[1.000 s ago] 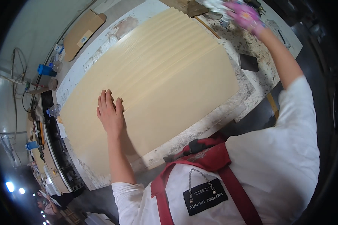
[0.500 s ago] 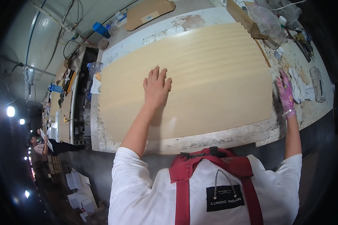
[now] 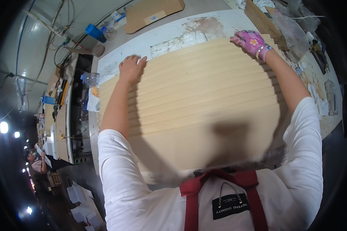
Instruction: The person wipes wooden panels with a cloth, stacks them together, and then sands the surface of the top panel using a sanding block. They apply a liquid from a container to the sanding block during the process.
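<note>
A stack of thin tan sheets (image 3: 204, 84) lies across the worktable in front of me, its layers fanned in narrow steps toward the far side. My bare left hand (image 3: 131, 70) is at the stack's far left edge, fingers bent over it. At the far right corner, my right hand (image 3: 251, 42), in a pink flowered glove, curls its fingers over the same far edge. Both thumbs and the undersides of the fingers are partly hidden. The stack's near edge lies close to my body, and shadows of my arms and head fall on it.
Beyond the stack, the stained white tabletop (image 3: 138, 50) holds a brown cardboard piece (image 3: 154, 15). A blue bottle (image 3: 95, 33) stands at the far left. Crumpled plastic bags (image 3: 291, 32) and a white cloth (image 3: 319, 101) lie on the right. Another person (image 3: 36, 161) stands far left.
Both hands have reached to the stack's far edge: the left from mid-surface, the right from the table beside it. The stack has come nearer my body, and I lean further over it.
</note>
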